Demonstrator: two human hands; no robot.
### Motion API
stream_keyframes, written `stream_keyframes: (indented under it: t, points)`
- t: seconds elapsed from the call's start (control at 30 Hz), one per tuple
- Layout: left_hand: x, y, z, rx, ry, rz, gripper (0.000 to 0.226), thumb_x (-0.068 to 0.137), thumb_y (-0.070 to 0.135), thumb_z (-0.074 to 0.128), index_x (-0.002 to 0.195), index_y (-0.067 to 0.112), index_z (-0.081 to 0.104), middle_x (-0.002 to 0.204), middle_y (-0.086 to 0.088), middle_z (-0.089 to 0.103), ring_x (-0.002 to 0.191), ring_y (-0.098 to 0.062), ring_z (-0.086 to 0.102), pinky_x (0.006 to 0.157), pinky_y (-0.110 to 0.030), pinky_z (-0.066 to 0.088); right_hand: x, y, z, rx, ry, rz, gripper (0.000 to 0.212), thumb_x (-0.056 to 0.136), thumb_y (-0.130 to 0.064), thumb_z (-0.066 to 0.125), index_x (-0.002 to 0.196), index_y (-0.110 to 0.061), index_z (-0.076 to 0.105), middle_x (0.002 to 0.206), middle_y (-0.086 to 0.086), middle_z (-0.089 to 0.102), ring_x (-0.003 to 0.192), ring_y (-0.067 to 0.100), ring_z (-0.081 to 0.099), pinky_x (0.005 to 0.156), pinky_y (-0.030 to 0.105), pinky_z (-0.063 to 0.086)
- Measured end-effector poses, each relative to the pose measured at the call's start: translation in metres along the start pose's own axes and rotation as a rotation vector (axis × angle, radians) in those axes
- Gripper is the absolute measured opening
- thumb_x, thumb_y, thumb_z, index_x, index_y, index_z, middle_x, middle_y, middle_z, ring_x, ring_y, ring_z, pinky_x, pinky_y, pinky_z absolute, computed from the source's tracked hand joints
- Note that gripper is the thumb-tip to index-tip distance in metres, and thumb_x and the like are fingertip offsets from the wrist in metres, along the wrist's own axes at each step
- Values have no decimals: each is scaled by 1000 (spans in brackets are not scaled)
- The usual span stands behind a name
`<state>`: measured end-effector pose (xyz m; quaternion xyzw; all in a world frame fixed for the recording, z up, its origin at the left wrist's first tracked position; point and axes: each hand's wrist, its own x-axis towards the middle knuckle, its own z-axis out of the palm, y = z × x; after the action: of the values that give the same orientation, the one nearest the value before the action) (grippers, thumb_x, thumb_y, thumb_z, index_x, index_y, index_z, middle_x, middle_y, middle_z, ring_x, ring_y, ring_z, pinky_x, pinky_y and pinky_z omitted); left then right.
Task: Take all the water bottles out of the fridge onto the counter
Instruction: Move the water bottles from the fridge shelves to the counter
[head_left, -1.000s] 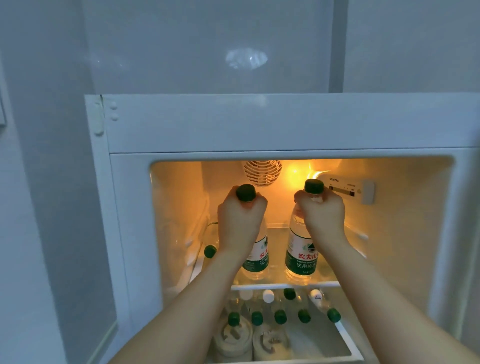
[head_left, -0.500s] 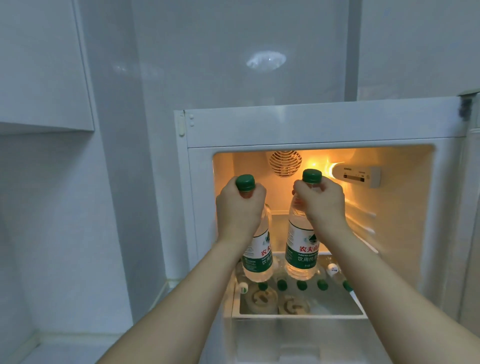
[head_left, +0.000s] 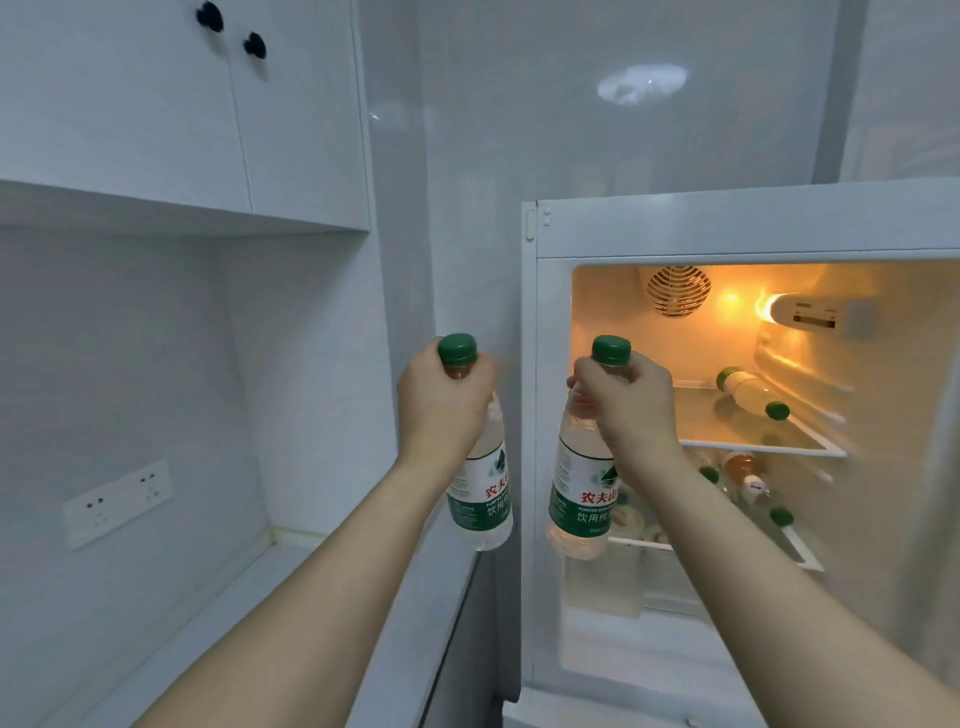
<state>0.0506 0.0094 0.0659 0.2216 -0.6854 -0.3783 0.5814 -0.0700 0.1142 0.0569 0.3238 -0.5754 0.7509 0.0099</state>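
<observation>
- The neck of one water bottle (head_left: 480, 488) is gripped by the left hand (head_left: 441, 400), fingers curled round it just under the green cap (head_left: 457, 348).
- A second water bottle (head_left: 582, 499) is gripped the same way by the right hand (head_left: 626, 410).
- Both bottles are held upright in the air: the left one above the edge of the table (head_left: 291, 597), the right one in front of the open fridge (head_left: 727, 223).
- Another bottle (head_left: 750, 393) is seen lying on the glass shelf (head_left: 753, 441) inside.
- More green-capped bottles are visible below it.
- A wall socket (head_left: 117, 501) is mounted above the table.
</observation>
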Motion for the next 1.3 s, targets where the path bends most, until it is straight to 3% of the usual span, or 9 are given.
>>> stream_keyframes:
  t: [0.13, 0.27, 0.43, 0.57, 0.73, 0.8, 1.0, 1.17, 1.3]
  points:
    - [-10, -2, -58, 75, 71, 15, 21, 74, 23, 61, 72, 2, 59, 66, -11, 62, 60, -21, 51, 55, -29, 41, -32, -7, 36, 36, -82, 22, 22, 69, -22, 63, 76, -1, 67, 64, 6, 64, 57, 13, 58, 67, 38, 54]
    - [-21, -5, -117, 146, 157, -42, 21, 74, 22, 61, 75, 1, 58, 63, -9, 59, 58, -15, 47, 55, -27, 39, -65, -11, 79, 69, -209, 23, 29, 62, -33, 64, 72, -5, 67, 75, 18, 68, 66, 21, 61, 72, 50, 55]
    - [-30, -14, -179, 239, 266, -49, 22, 75, 20, 62, 76, -1, 57, 71, -18, 59, 61, -16, 46, 56, -29, 38, -100, -18, 136, 173, -386, 54, 12, 76, -23, 67, 74, -11, 69, 74, 7, 71, 70, 18, 64, 70, 32, 52]
    - [-39, -16, -216, 328, 321, -57, 20, 77, 15, 64, 70, 1, 52, 59, -1, 46, 57, -15, 40, 54, -29, 35, -120, -20, 177, 254, -545, 52, 10, 86, -13, 64, 84, -4, 67, 78, 7, 69, 69, 11, 64, 59, 14, 50]
    - [-58, -20, -262, 403, 452, -76, 27, 79, 10, 63, 63, 10, 41, 55, 8, 36, 53, -10, 31, 49, -23, 29, -147, -19, 224, 337, -776, 97, 4, 84, -16, 64, 80, -15, 64, 76, 7, 67, 78, 23, 67, 77, 46, 57]
    - [-65, -18, -280, 429, 509, -88, 25, 80, 8, 63, 66, 1, 44, 58, 3, 38, 53, -10, 32, 48, -20, 28, -157, -22, 240, 378, -842, 121, 4, 84, -17, 66, 81, -18, 64, 77, 7, 68, 78, 23, 66, 80, 50, 56]
    - [-105, -2, -338, 563, 706, -148, 24, 81, 12, 64, 78, -8, 51, 64, -4, 46, 59, -14, 40, 55, -27, 35, -205, -28, 287, 454, -1101, 166, 12, 86, -18, 67, 88, -7, 65, 81, 9, 65, 73, 21, 64, 82, 52, 55]
    - [-157, 28, -384, 701, 871, -210, 23, 80, 14, 63, 78, -6, 54, 62, -4, 47, 58, -14, 39, 51, -23, 33, -271, -42, 312, 531, -1291, 234, 13, 86, -23, 68, 90, -11, 65, 85, 8, 67, 80, 23, 65, 85, 49, 57]
    - [-209, 68, -427, 792, 995, -223, 23, 80, 13, 63, 76, -6, 51, 59, -2, 43, 55, -13, 37, 51, -25, 33, -338, -83, 322, 612, -1487, 311, 5, 90, -17, 65, 90, -14, 62, 88, 8, 64, 80, 23, 64, 66, 32, 57]
